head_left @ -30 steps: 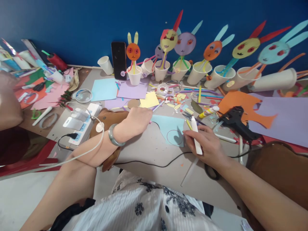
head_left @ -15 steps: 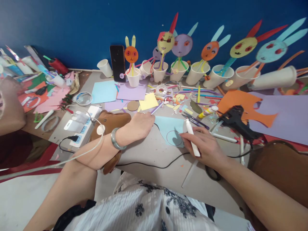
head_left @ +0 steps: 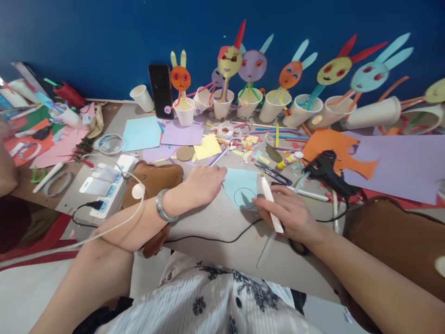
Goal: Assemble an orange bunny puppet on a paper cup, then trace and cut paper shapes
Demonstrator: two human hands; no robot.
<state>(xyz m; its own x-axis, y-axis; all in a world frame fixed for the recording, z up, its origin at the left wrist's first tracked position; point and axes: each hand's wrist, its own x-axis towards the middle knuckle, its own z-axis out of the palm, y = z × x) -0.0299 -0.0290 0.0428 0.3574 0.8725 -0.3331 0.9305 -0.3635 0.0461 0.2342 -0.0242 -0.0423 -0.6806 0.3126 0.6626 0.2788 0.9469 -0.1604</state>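
Right hand (head_left: 294, 213): fingers closed firmly about one slim white pen-shaped tool (head_left: 271, 205), held slantwise, its narrow end directed away from the wearer. We place it at the right edge of the light-blue paper sheet (head_left: 234, 178), which lies flat on the grey tabletop (head_left: 205, 227) between the two hands and bears a thin dark drawn circle (head_left: 244, 198), partly shadowed.

Left hand (head_left: 201, 185): curled, knuckles up, beside the sheet's left edge; we cannot make out how tightly the fingers are drawn in, nor whether anything is in them.

Near the right hand, we list dark-bladed scissors (head_left: 274, 174) just beyond the tool; a yellow glue stick (head_left: 289, 160); and, farther right, a black glue gun (head_left: 330, 171) near cut orange paper (head_left: 321, 141) and a large purple paper sheet (head_left: 399, 167).

Near the left arm, we list a brown leather-like pouch (head_left: 156, 176) and a white power strip (head_left: 120, 185) with plugs inserted.

At the back, against the blue wall (head_left: 104, 41): a black phone (head_left: 160, 91), upright, and white paper cups (head_left: 274, 110), several holding coloured paper rabbit faces (head_left: 291, 76) on stems.
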